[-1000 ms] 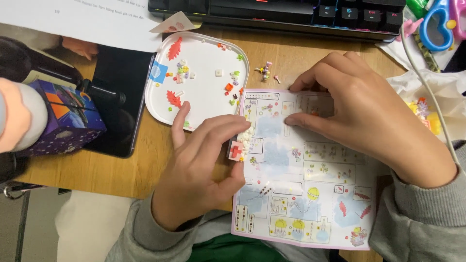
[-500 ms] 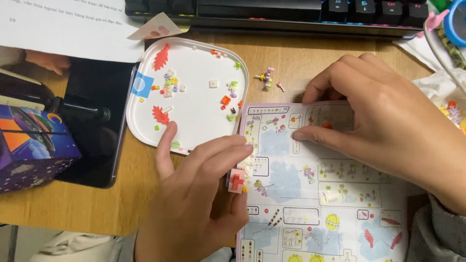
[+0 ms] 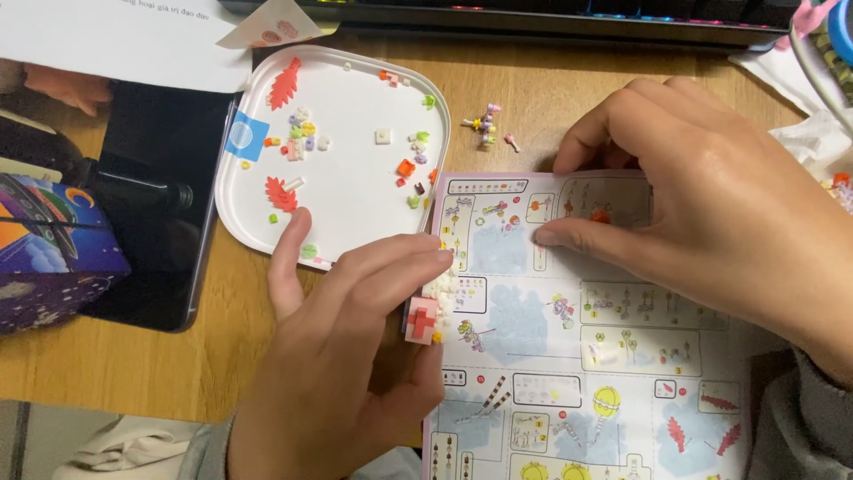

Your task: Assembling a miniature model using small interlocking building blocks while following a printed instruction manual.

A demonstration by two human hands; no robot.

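Observation:
My left hand grips a small pink, red and white brick build at the left edge of an illustrated instruction sheet. My right hand lies flat on the sheet's upper part, fingers spread, one fingertip pressing beside a small orange piece. A white rounded tray beyond my left hand holds several tiny coloured bricks and red leaf-shaped pieces. A tiny assembled flower figure lies on the wooden desk between tray and sheet.
A dark keyboard runs along the far edge. A white paper lies at the far left, with a black tablet and a purple illustrated box below it. Crumpled plastic sits at the right.
The view has shifted closer and lower over the desk. My left hand still holds the small build; my right hand stays on the sheet with its fingers slightly shifted.

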